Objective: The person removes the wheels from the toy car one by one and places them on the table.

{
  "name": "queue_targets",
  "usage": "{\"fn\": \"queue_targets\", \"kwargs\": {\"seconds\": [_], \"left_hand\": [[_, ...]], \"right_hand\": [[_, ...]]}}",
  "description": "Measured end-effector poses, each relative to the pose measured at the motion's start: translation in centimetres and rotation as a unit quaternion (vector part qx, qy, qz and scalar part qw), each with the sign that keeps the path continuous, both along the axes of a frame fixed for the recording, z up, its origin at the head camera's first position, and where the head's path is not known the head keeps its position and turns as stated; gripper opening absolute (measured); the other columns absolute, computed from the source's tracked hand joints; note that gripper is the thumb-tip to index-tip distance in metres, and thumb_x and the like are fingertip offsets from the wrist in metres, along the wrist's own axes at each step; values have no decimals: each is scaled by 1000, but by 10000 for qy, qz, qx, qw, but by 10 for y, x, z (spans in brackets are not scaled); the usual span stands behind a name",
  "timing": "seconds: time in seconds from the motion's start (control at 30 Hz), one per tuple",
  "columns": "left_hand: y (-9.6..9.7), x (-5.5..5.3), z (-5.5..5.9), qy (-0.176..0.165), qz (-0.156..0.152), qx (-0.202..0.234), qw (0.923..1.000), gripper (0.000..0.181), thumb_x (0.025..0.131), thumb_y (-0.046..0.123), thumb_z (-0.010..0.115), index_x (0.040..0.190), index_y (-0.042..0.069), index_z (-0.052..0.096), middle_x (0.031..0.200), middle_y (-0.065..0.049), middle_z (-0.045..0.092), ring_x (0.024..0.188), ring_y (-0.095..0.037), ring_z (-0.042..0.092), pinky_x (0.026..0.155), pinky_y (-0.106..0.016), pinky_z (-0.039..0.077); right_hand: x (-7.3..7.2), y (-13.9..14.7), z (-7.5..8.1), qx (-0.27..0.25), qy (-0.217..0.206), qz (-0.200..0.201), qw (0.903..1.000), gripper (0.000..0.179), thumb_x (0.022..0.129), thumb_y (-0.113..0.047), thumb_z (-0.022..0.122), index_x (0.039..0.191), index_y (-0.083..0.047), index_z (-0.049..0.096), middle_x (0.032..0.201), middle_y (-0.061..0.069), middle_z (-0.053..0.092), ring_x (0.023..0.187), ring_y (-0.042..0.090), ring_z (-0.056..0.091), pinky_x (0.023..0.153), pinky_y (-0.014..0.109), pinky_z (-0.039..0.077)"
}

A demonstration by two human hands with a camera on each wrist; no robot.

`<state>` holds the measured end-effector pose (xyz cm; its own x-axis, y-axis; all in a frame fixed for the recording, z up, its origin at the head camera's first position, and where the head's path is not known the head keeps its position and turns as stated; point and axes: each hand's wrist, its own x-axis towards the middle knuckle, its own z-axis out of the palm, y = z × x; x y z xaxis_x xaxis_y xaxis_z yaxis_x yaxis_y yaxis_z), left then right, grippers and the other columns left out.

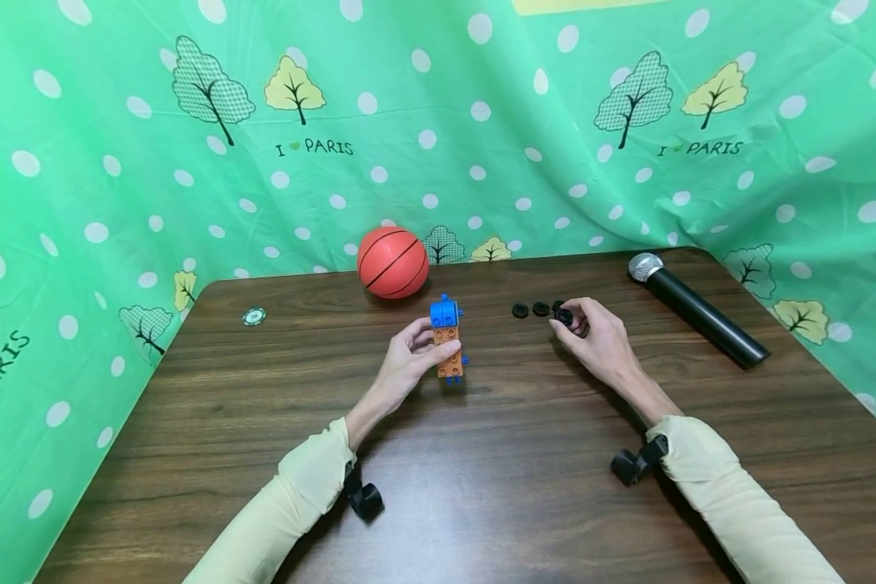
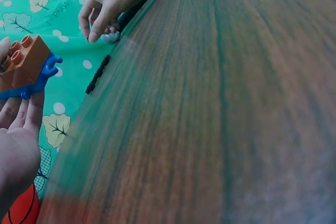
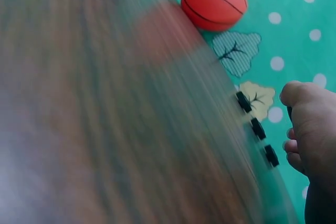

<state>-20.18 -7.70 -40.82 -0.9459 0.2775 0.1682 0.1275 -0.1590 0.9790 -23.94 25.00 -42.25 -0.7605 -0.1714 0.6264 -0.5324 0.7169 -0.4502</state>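
My left hand (image 1: 410,362) holds an orange and blue toy-brick car body (image 1: 448,351), thumb on its studded top. The blue brick end points away from me, and small blue pegs stick out at its side. In the left wrist view the orange brick (image 2: 29,62) sits on a blue base, partly cut off by the frame edge. Farther right, my right hand (image 1: 600,337) pinches a small black toy wheel (image 1: 564,316) just above the table. Beside those fingers several like wheels lie in a row, among them one black wheel (image 1: 520,311) at the left end.
A red ball (image 1: 392,262) with black lines stands at the table's back edge. To the right lies a black microphone (image 1: 701,312) with a silver head. A poker chip (image 1: 254,316) rests at the far left. Green patterned cloth (image 1: 423,105) hangs behind the brown table (image 1: 263,454).
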Motion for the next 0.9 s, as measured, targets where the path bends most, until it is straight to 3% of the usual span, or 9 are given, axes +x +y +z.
{"fn": "queue_targets", "kwargs": {"seconds": [0.17,0.4,0.9], "left_hand": [[-1,0,-1,-27,3,2,10000,44,94,11,72,133,-2,58,116,-14,71,108,-25,71,94,-36,56],[-1,0,-1,-4,-7,-7,10000,45,93,14,74,133,-1,59,116,-13,72,108,-25,71,93,-36,56],[-1,0,-2,52,-15,-4,10000,42,93,10,73,131,-2,59,113,-13,72,104,-24,72,90,-36,57]], "right_hand": [[-6,7,0,69,11,-101,9999,23,91,-6,77,109,2,66,84,11,59,73,22,58,65,21,40],[-14,15,0,230,-6,-282,9993,22,91,-5,76,109,3,64,84,14,58,74,27,57,67,38,44],[-26,29,-1,502,-663,-544,9950,27,96,-11,71,116,3,60,98,22,58,84,36,59,75,51,49]]}}
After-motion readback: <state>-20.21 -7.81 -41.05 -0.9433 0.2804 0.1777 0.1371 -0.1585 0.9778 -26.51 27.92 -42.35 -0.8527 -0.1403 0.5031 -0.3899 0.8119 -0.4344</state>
